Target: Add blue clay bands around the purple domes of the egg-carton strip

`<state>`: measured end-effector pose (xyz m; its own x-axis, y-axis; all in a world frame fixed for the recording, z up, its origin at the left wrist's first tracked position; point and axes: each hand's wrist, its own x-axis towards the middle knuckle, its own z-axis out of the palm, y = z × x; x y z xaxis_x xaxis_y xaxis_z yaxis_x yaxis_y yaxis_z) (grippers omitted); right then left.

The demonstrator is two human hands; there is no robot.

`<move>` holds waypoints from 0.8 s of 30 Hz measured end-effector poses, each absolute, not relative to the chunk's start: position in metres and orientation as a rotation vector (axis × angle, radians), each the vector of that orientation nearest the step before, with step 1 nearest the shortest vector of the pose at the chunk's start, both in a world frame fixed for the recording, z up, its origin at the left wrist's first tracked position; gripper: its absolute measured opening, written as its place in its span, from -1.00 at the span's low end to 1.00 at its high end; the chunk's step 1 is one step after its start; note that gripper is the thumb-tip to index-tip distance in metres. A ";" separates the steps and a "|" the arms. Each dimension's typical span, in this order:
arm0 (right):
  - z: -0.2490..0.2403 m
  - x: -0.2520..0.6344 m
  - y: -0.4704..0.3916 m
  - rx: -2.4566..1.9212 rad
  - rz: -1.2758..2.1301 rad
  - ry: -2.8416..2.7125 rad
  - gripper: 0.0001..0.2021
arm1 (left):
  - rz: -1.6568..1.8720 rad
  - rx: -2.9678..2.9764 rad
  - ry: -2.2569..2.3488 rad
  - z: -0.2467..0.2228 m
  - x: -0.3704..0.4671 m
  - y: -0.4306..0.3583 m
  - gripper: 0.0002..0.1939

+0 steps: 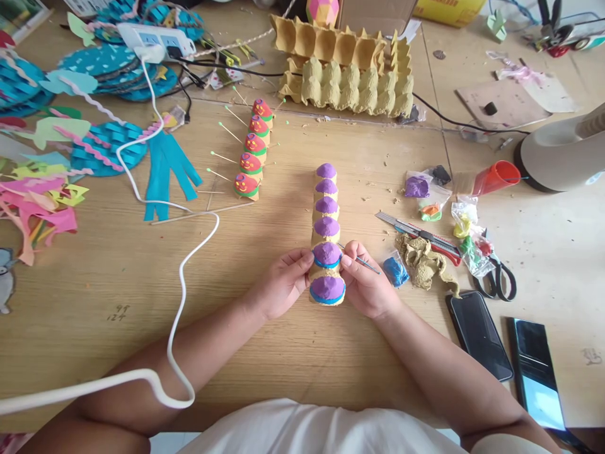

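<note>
An egg-carton strip (326,227) with several purple clay caps runs away from me across the table's middle. Blue bands edge the two caps nearest me. My left hand (287,282) pinches the strip's left side by the second cap. On the right side, my right hand (367,280) holds the strip at the same cap, with a thin blue stick (366,263) between its fingers. A finished-looking strip (249,162) with red caps, yellow faces and pin antennae stands behind to the left. Blue clay in a bag (396,270) lies right of my right hand.
A cutter (420,235), tan clay scraps (422,263), scissors (501,279) and two phones (481,334) lie to the right. Egg cartons (357,85) stand at the back. A white cable (182,284) crosses the left side near blue paper strips (165,170).
</note>
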<state>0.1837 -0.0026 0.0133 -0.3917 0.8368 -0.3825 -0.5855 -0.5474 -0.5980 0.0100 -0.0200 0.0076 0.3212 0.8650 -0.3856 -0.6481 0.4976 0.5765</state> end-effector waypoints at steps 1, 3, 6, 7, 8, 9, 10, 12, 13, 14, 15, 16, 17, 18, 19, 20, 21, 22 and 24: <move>0.013 0.184 -0.003 -0.841 2.021 -0.461 -0.62 | 1.024 0.343 0.728 0.007 0.010 -0.020 -0.72; 0.014 0.183 -0.003 -0.856 2.020 -0.455 -0.62 | 1.023 0.347 0.735 0.006 0.009 -0.021 -0.73; 0.015 0.183 -0.003 -0.879 2.007 -0.437 -0.61 | 1.008 0.371 0.751 0.005 0.009 -0.021 -0.72; 0.015 0.183 -0.003 -0.885 1.997 -0.431 -0.61 | 1.006 0.380 0.754 0.005 0.008 -0.022 -0.71; 0.016 0.183 -0.003 -0.892 1.987 -0.426 -0.61 | 1.005 0.387 0.754 0.005 0.008 -0.022 -0.71; 0.016 0.183 -0.003 -0.896 1.978 -0.423 -0.61 | 1.006 0.393 0.754 0.005 0.008 -0.022 -0.71; 0.016 0.183 -0.003 -0.899 1.975 -0.422 -0.61 | 1.007 0.397 0.755 0.005 0.009 -0.022 -0.71; 0.015 0.183 -0.003 -0.896 1.982 -0.426 -0.61 | 1.011 0.392 0.761 0.005 0.009 -0.022 -0.72; 0.015 0.183 -0.003 -0.890 1.990 -0.433 -0.62 | 1.015 0.385 0.767 0.006 0.010 -0.022 -0.73; 0.015 0.183 -0.003 -0.881 1.998 -0.446 -0.62 | 1.020 0.378 0.771 0.006 0.010 -0.021 -0.72; 0.015 0.183 -0.003 -0.870 2.001 -0.462 -0.62 | 1.024 0.374 0.771 0.007 0.010 -0.021 -0.72; 0.014 0.183 -0.004 -0.860 1.998 -0.482 -0.61 | 1.027 0.374 0.768 0.008 0.011 -0.020 -0.72; 0.014 0.183 -0.004 -0.854 1.990 -0.504 -0.61 | 1.030 0.375 0.765 0.009 0.011 -0.020 -0.71; 0.014 0.183 -0.005 -0.853 1.978 -0.530 -0.60 | 1.035 0.378 0.765 0.010 0.011 -0.020 -0.72; 0.013 0.182 -0.005 -0.858 1.960 -0.557 -0.60 | 1.044 0.383 0.769 0.010 0.012 -0.020 -0.72; 0.013 0.182 -0.006 -0.866 1.940 -0.585 -0.60 | 1.055 0.392 0.778 0.010 0.011 -0.020 -0.73; 0.013 0.182 -0.007 -0.877 1.918 -0.613 -0.60 | 1.068 0.408 0.791 0.010 0.011 -0.020 -0.73; 0.012 0.182 -0.007 -0.886 1.895 -0.642 -0.60 | 1.079 0.431 0.804 0.009 0.010 -0.021 -0.73; 0.011 0.183 -0.008 -0.904 1.850 -0.700 -0.59 | 1.088 0.497 0.828 0.005 0.009 -0.022 -0.71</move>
